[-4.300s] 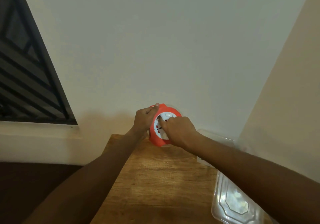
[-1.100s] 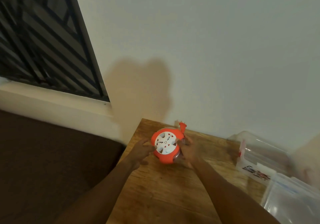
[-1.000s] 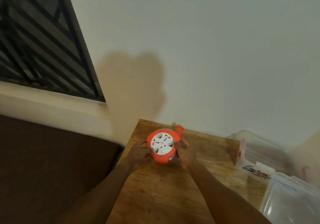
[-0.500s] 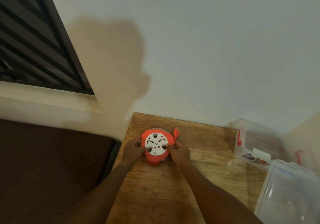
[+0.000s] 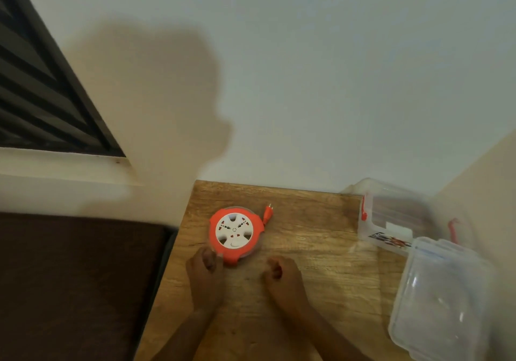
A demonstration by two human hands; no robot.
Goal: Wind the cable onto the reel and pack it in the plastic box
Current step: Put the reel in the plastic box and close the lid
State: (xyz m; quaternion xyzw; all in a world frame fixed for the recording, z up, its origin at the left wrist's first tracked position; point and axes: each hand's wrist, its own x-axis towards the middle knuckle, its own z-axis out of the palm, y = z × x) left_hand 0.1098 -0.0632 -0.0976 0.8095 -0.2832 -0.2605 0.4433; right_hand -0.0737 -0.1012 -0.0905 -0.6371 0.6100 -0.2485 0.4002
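Reel [image 5: 234,233] by my left hand [image 5: 205,272]: orange shell, white face with dark slots and small red marks. Plug [image 5: 268,213] at reel's 2 o'clock: orange. Table [image 5: 312,251]: light brown wood grain. Plastic box [image 5: 391,215] at 3 o'clock: clear, red clips, red-and-black label. Lid [image 5: 441,296] at 4 o'clock: clear. Wall [image 5: 307,81]: off-white. Window grille [image 5: 42,89] at 10 o'clock: black bars.

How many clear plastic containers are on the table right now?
2: an open plastic box at the table's far right corner, and a second clear piece, box or lid, nearer on the right edge, partly cropped.
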